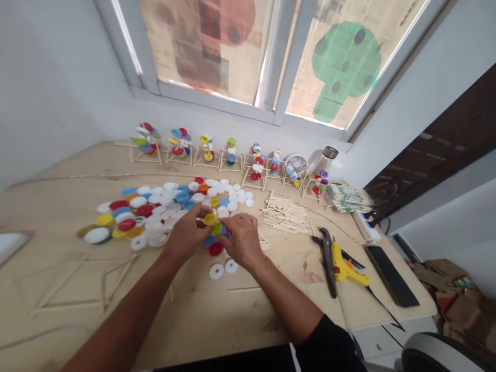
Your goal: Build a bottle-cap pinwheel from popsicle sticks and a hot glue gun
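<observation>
My left hand (pixel 189 231) reaches to the near right side of a spread of coloured bottle caps (pixel 170 194), its thumb and fingers closed on a yellow bottle cap (pixel 210 219). Right beside it, my right hand (pixel 242 237) has its fingers curled down among the caps; whatever is in them is partly hidden. Between the two hands lie a green cap (pixel 217 228) and a blue cap (pixel 209 241). A red cap (pixel 215 248) sits just below. Two white discs with centre holes (pixel 216 271) lie on the table nearer me.
Small stick-framed wheels of caps (pixel 180 142) line the wall. Loose wooden sticks (pixel 284 212) are piled right of the caps. A yellow glue gun (pixel 341 266), black-handled cutters (pixel 328 261) and a phone (pixel 391 276) lie at the right. Stick frames (pixel 83 284) lie at the left.
</observation>
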Motion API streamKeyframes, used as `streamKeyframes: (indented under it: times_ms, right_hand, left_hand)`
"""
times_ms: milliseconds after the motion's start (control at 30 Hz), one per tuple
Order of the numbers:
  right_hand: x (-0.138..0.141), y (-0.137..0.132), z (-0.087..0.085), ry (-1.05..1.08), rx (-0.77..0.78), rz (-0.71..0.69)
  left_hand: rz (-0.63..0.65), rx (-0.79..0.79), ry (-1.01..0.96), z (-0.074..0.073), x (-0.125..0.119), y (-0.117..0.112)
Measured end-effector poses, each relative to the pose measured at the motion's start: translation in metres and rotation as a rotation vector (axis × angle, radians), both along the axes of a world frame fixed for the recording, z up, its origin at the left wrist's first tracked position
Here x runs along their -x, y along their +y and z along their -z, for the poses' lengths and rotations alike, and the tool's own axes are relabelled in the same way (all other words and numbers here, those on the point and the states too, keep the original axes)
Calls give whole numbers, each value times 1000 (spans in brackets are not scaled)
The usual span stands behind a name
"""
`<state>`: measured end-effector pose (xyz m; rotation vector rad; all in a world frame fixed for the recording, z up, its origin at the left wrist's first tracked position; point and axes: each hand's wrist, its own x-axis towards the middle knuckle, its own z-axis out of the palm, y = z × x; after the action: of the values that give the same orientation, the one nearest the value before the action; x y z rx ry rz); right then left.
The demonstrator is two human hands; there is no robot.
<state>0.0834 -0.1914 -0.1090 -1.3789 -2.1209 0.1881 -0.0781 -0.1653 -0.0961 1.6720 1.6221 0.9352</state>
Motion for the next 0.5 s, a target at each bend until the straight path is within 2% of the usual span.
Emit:
streamKeyframes:
  times_ms: [167,367,500]
  right_hand:
    - [2,4,4,-24,10,-21]
    - [3,6,6,57,25,-27]
    - [1,4,4,-4,-39,-60]
  left_hand:
    - [-49,-9,-28,1,2,-3]
    - [-66,11,-132,2,1,-4]
    - [-86,1,-124,2,3,-5]
